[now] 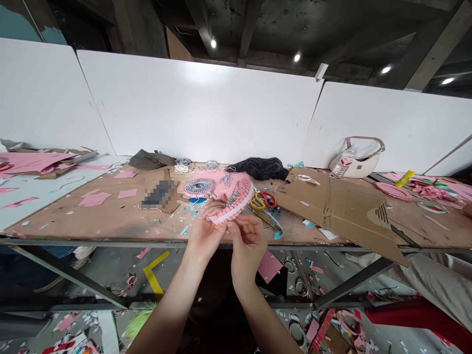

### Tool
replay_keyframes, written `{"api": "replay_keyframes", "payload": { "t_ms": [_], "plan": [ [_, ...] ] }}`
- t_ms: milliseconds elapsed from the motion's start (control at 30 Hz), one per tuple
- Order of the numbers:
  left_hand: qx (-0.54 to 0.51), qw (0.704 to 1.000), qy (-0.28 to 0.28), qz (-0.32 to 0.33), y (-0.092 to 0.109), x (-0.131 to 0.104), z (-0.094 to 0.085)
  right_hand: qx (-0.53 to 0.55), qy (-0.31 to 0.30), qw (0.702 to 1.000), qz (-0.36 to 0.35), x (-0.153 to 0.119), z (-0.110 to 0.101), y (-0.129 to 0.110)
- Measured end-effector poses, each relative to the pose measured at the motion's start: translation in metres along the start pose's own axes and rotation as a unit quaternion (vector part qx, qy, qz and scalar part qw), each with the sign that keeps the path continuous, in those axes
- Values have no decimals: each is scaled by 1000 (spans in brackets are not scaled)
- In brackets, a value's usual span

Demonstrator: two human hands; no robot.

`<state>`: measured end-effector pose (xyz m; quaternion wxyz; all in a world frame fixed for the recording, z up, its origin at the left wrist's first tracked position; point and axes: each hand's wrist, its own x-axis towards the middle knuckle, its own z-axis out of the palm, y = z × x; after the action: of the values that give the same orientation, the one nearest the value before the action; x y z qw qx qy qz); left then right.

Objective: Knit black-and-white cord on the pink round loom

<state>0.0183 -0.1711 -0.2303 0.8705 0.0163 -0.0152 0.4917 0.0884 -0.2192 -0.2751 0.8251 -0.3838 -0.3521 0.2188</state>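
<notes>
A curved pink pleated band (241, 202) with a white strip along its outer side is held up above the table's front edge. My left hand (206, 228) grips its lower left end, palm turned up and fingers curled behind it. At the band's underside my right hand (249, 238) is closed, thumb and fingertips pinched against the edge. Just beyond it lies a coiled disc of black-and-white cord (198, 187) on a pink sheet (219, 189). Scissors with yellow and red-orange handles (271, 200) rest right of the band.
Right of me, a cardboard sheet (332, 204) overhangs the table's front edge. A plastic bottle (343, 164) and white bag (363, 162) stand behind it. A black cloth (261, 168), a cap (151, 160) and pink paper pieces (95, 199) lie about. Scraps litter the floor.
</notes>
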Motion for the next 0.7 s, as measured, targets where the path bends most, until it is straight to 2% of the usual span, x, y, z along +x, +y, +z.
{"api": "replay_keyframes", "payload": {
  "t_ms": [133,267,433,600,700],
  "plan": [
    [-28,999,24,-2,-5,0,2,21,20,1000,12,2,-1,-1],
    [-56,998,13,-2,-9,-1,4,16,36,999,1,6,-4,-2],
    [-30,999,-8,39,-14,-5,6,-12,37,999,-29,11,-7,-4],
    [-20,998,-20,64,-17,-5,5,13,26,1000,11,12,-10,-4],
    [3,994,-31,102,-18,-5,4,54,31,998,7,12,-10,-4]
  ]
}}
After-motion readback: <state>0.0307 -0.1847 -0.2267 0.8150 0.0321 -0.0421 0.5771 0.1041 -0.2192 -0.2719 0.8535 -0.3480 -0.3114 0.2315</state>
